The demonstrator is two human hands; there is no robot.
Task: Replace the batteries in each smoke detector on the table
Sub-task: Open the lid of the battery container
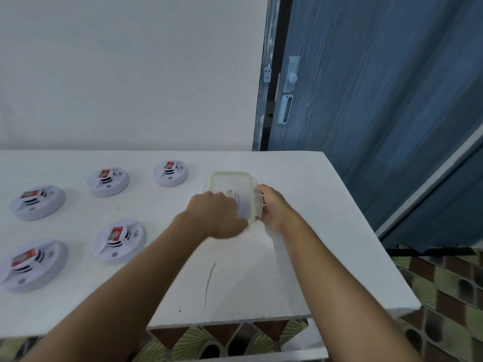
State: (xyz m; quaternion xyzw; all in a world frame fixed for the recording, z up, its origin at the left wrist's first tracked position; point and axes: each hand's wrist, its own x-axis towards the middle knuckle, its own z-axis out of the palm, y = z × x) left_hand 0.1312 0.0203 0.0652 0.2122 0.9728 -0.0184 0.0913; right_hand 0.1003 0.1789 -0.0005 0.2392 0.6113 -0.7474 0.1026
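Five smoke detectors (119, 241) lie on the desk (300, 257), all left of the clear container (231, 181) and well apart from it. The left hand (215, 214), nearer to them, curls over the container's near-left corner; blur hides whether this grip pinches the lid or only presses it. The right hand (274, 205) pinches the side clip (258, 205) on the container's right wall. The container's long axis runs away from the person; unlatching probably comes next.
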